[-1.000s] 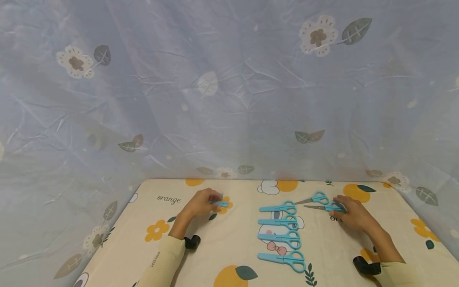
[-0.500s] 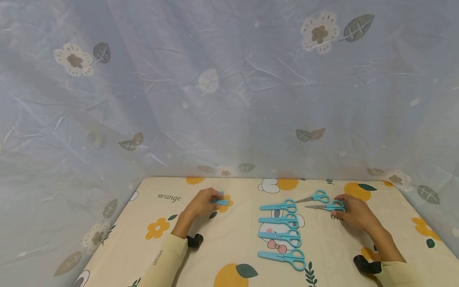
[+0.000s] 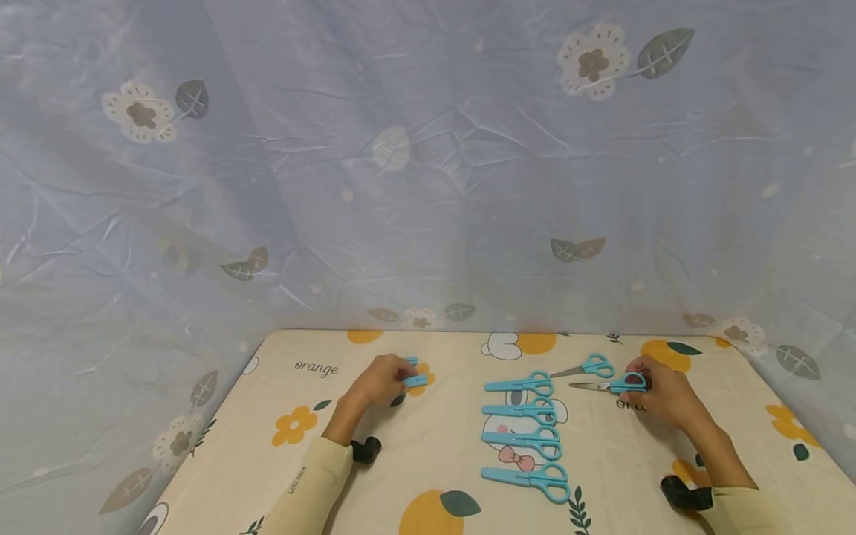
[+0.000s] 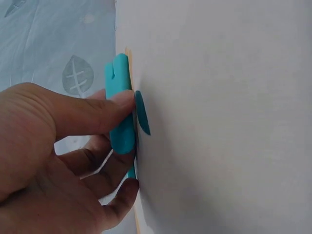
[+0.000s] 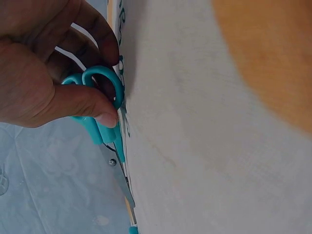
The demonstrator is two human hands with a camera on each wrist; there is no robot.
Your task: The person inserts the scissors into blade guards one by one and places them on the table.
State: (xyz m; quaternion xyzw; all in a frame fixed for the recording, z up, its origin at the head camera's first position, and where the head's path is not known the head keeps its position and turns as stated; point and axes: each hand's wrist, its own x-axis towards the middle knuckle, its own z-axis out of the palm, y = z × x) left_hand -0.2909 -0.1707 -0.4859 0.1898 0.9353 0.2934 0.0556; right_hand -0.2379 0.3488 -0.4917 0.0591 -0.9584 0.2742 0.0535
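Note:
My left hand (image 3: 380,383) pinches a blue scissors sheath (image 3: 417,381) between thumb and fingers at the table's left-middle. In the left wrist view the sheath (image 4: 119,112) has a slot at one end. Just beyond it lies a second blue sheath (image 3: 412,361), partly hidden by the hand. On the right, my right hand (image 3: 662,392) grips a pair of blue-handled scissors (image 3: 618,386) by the handles, its bare blades pointing left. The right wrist view has the thumb pressed on the handle (image 5: 105,131). Another unsheathed pair of scissors (image 3: 591,367) lies right behind these.
Several sheathed blue scissors (image 3: 524,443) lie in a column between the hands, tips to the left. The patterned tablecloth (image 3: 441,416) covers the table, which ends at a floral curtain (image 3: 428,223) at the back. Black wrist cameras (image 3: 365,449) sit on both wrists.
My right hand's hold on the scissors has shifted, and their handles now show more fully. The sheath in my left hand has tilted slightly, and the second sheath shows beside it.

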